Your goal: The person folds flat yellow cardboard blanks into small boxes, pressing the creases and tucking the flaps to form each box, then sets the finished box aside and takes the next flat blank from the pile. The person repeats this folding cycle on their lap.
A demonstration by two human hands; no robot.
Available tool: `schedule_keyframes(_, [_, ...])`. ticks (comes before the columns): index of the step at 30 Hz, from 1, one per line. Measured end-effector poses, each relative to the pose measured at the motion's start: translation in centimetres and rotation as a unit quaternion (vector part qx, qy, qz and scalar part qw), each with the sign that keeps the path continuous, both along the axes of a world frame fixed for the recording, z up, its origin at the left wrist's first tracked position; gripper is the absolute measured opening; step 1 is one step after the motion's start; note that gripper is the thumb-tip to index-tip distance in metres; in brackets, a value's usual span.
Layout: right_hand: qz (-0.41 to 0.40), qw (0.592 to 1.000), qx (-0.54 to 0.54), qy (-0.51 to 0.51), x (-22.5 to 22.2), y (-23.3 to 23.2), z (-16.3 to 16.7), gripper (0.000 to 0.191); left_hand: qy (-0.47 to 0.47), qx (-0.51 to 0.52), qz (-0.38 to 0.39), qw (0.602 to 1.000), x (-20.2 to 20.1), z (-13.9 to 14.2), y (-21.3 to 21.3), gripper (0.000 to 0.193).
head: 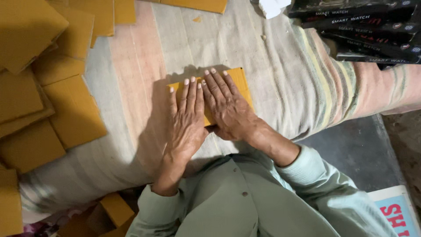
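A flat yellow-brown cardboard piece [239, 81] is pressed down onto a striped cloth-covered surface [285, 83] by both hands, which are laid palm-down and side by side with the fingers stretched out flat. The left hand [186, 120] is spread over the left part of the cardboard, and the right hand [228, 107] is laid over its middle, the two touching along their inner edges; nothing is gripped or clamped, the cardboard being merely held flat under open palms, apparently so that it is flattened or creased against the soft cloth. Only the far edge and right corner of the cardboard are seen beyond the fingertips; the rest is hidden beneath the hands. A loose heap of similar flat cardboard pieces [52, 87] is spread to the left, well apart from the hands, and more are seen along the top edge. A stack of dark printed boxes [364, 30] is kept at the upper right, also well apart, within reach.
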State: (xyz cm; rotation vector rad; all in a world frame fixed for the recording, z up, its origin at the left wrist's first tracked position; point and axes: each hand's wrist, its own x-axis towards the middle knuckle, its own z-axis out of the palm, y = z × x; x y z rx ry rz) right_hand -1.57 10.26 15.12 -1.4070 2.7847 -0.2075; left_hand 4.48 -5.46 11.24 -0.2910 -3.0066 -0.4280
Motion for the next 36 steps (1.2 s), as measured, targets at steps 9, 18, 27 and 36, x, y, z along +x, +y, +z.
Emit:
schedule_keyframes(9, [-0.054,0.998,0.019,-0.029,-1.3,5.3,1.3,0.119,-0.041,0.054,0.065,0.996,1.8,-0.1,-3.0,0.113])
schedule_keyframes(18, [-0.018,0.997,0.065,-0.022,0.9,0.6,-0.2,0.11,-0.009,-0.143,0.008,0.99,0.5,-0.3,1.0,0.103])
schedule_keyframes(27, [-0.032,0.997,-0.025,-0.073,-0.2,6.7,1.6,0.102,0.007,0.089,0.045,0.995,3.1,-0.5,-3.0,0.099])
schedule_keyframes(36, [-0.084,0.996,-0.027,0.03,-0.2,2.6,-2.0,0.078,0.031,0.095,0.087,0.991,-1.0,-1.0,0.1,0.059])
